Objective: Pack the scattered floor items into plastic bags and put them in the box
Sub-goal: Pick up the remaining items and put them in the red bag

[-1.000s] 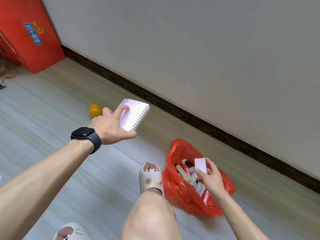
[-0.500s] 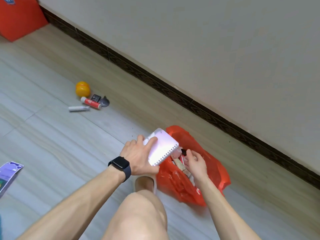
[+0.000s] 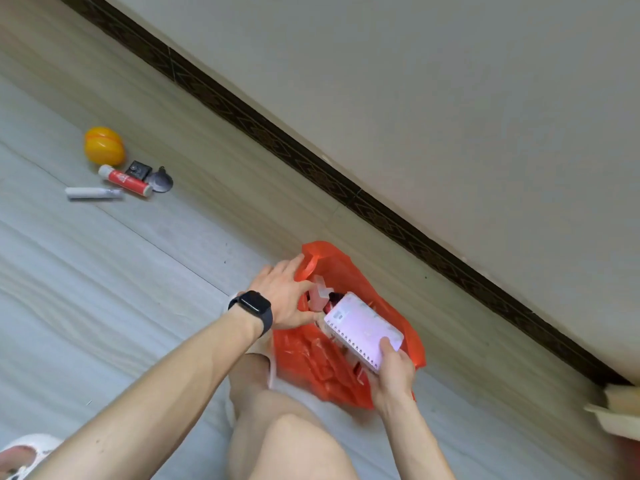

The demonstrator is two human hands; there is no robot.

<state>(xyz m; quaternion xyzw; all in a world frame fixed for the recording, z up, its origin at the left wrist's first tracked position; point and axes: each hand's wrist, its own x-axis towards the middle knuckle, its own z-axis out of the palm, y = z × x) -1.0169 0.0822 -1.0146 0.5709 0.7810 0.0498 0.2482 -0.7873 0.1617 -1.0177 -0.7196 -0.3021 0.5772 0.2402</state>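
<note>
Two hands work at one red plastic bag (image 3: pixel 325 372), which sits on the floor (image 3: pixel 104 289) close to the edge where the dark skirting runs. The right grip (image 3: pixel 393 372) is clenched on the near corner of a spiral notebook (image 3: pixel 363 327), thumb on its cover. It holds the notebook slanted over the bag's mouth, likely so it slides in flat onto the things inside. The left grip (image 3: pixel 287 296) is released, its fingers spread against the bag's rim and handle, apparently to keep the mouth wide.

Farther along that floor edge lie an orange ball-like thing (image 3: pixel 104 146), a red-and-white tube (image 3: pixel 124 180), a white tube (image 3: pixel 92 193), a small black piece (image 3: pixel 138 169) and a grey disc (image 3: pixel 161 183), all close together.
</note>
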